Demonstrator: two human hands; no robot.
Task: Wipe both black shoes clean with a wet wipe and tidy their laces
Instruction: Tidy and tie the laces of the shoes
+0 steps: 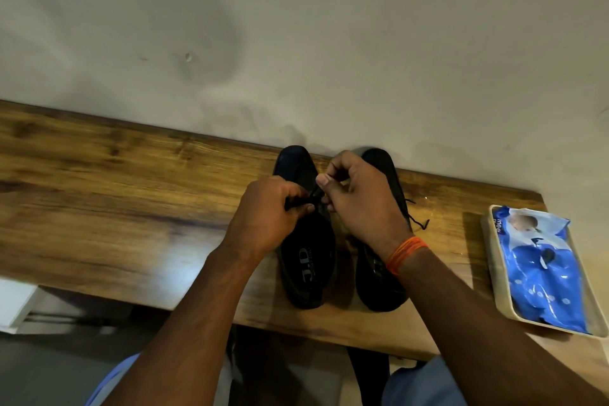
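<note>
Two black shoes stand side by side on the wooden table [131, 194], toes towards the wall. Over the left shoe [306, 260], my left hand [270, 211] and my right hand [359, 201] each pinch a strand of its black lace [314, 196], close together above the tongue. The right shoe [382, 287] lies partly under my right wrist, which wears an orange thread band. Its loose lace end [420, 222] trails onto the table to the right. I can see no wet wipe in either hand.
A blue wet wipe pack [540, 270] lies in a cream tray [494, 283] at the table's right end. A plain pale wall [296, 43] rises right behind the shoes. The table's near edge runs just below the shoe heels.
</note>
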